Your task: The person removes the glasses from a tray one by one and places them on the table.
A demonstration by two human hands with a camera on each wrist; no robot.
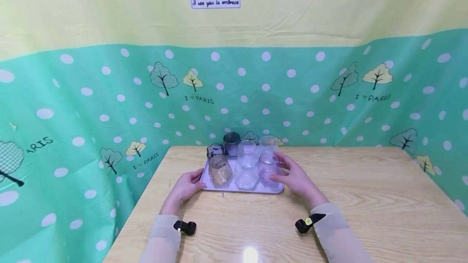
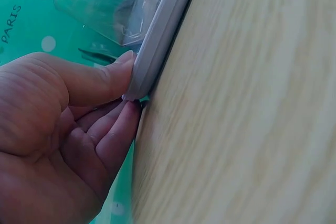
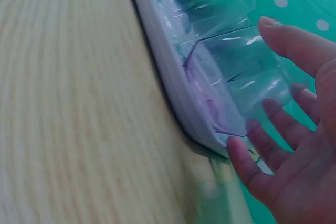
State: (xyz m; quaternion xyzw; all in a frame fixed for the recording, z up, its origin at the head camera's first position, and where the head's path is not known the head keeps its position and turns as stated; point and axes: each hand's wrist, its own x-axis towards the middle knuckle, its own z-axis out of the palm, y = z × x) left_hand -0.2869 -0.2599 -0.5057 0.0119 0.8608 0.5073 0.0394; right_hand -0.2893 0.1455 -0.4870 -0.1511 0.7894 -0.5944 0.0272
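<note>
A pale lilac tray (image 1: 237, 191) lies on the wooden table and bears several drinking glasses. My left hand (image 1: 185, 186) pinches its left edge, the thumb against the rim (image 2: 157, 38) in the left wrist view. Around the front right glass (image 1: 269, 169), faintly pink-tinted, my right hand (image 1: 297, 178) is spread, fingers apart; firm contact cannot be made out. An amber glass (image 1: 220, 171) stands at the front left and a clear faceted glass (image 1: 246, 178) at the front middle. Behind them are a dark glass (image 1: 232, 145), a smaller dark patterned glass (image 1: 215, 150) and further clear glasses (image 1: 247, 155).
The light wooden table (image 1: 365, 198) extends widely to the right of the tray. A green and yellow curtain (image 1: 292, 76) with dots and trees hangs right behind the table and along both sides. Small black cameras (image 1: 303, 225) are strapped to both wrists.
</note>
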